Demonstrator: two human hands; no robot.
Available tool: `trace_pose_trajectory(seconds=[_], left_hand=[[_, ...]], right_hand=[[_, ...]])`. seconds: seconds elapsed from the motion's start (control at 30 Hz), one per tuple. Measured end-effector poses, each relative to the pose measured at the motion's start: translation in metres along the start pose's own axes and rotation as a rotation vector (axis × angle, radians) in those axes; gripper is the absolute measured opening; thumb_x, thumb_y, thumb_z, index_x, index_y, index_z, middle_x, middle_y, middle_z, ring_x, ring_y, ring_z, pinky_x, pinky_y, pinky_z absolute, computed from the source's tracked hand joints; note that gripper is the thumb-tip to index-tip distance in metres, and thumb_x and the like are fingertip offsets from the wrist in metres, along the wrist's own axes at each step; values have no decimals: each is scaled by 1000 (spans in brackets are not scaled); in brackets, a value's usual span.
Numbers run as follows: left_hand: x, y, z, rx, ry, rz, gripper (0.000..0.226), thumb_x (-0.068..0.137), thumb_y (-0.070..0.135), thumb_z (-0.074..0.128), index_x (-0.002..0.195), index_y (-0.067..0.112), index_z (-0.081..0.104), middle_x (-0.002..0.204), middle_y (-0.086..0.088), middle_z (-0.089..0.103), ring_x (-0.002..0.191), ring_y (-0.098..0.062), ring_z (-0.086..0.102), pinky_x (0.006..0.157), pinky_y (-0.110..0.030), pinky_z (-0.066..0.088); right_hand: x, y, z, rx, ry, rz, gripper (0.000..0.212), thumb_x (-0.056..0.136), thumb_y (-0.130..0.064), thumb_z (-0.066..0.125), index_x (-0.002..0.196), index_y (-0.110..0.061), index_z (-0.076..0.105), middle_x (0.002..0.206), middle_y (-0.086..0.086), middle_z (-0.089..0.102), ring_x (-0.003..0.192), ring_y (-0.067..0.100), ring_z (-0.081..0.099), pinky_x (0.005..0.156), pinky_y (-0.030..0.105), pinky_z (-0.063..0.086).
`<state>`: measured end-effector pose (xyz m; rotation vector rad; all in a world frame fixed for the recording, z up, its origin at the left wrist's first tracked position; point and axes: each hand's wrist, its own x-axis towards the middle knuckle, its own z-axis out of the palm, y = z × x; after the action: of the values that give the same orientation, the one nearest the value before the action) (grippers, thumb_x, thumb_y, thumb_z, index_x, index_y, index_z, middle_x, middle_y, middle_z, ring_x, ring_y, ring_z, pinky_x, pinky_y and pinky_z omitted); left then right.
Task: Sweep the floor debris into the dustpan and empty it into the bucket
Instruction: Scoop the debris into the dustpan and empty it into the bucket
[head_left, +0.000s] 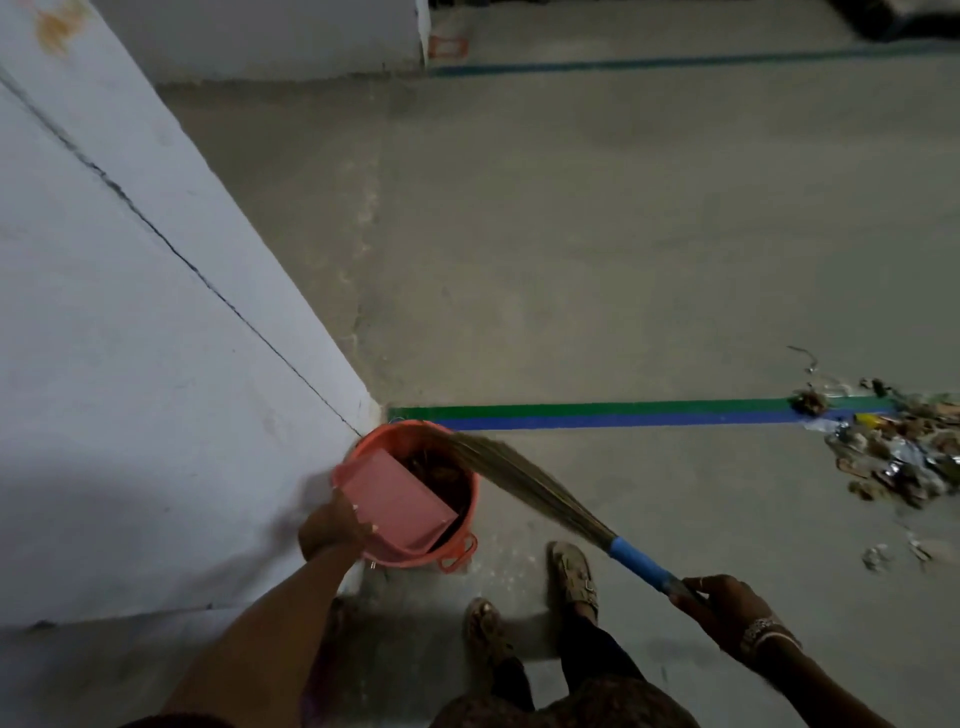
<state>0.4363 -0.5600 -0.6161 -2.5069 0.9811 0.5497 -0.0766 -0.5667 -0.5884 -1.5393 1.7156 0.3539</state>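
Dustpan (397, 501) tipped in bucket (410, 558) | left hand (332, 526) gripping it | right hand (727, 605) gripping broom (519, 482)

One bucket (415, 557), one dustpan (395, 499), one broom (561, 512), one debris pile (904, 452), two shoes (574, 574) and two hands, left hand (332, 525) and right hand (727, 603), were counted.

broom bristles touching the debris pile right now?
Apart. The head view shows the broom bristles reaching over the bucket, with a stretch of bare floor between them and the debris pile at the right.
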Motion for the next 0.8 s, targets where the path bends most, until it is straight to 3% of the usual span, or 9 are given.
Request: trace_pose_trajectory(seconds=[0.13,0.3,0.4,0.5,0.57,0.7,0.8], left_hand=[[-3,14,5,-118,96,150,77,86,60,64,148,26,34,113,-2,67,96,-25,67,72,-35,55],[-16,47,-12,-214,102,262,76,87,53,67,150,28,33,125,-2,64,106,-29,65,83,-42,55],[-25,73,-22,-200,77,337,78,91,50,64,155,26,28,130,2,63,112,-27,63,86,-37,51],[-36,103,-30,-231,61,352,63,95,47,60,150,27,37,127,-3,65,110,-26,63,83,-33,46],[-40,123,-30,-223,56,395,62,93,45,63,147,29,39,117,-2,68,103,-26,66,83,-33,52],[-14,167,-3,-205,-25,453,77,80,57,66,146,37,33,122,1,67,107,-28,65,88,-41,54],[-54,220,-27,-172,0,476,67,82,56,67,141,36,44,124,-1,67,110,-27,65,88,-34,51]], right_hand=[[-6,20,5,211,10,106,22,89,-54,60,95,-34,70,52,-1,61,40,12,54,43,25,48],[-8,41,6,372,26,192,24,90,-50,62,94,-27,69,54,5,62,41,18,54,43,27,48],[2,63,6,402,11,222,24,90,-43,64,98,-22,70,57,6,63,43,18,55,44,29,49],[12,84,-3,424,-33,230,21,88,-30,68,105,-18,68,60,7,63,44,19,56,45,29,47],[17,97,-11,428,-64,233,23,85,-25,72,106,-19,66,62,7,65,45,18,58,45,28,47],[25,126,-33,458,-94,288,34,81,-30,76,111,-21,63,74,7,71,45,16,63,44,26,49],[28,151,-50,505,-43,331,31,82,-31,75,109,-22,63,75,7,70,44,15,62,43,25,49]])
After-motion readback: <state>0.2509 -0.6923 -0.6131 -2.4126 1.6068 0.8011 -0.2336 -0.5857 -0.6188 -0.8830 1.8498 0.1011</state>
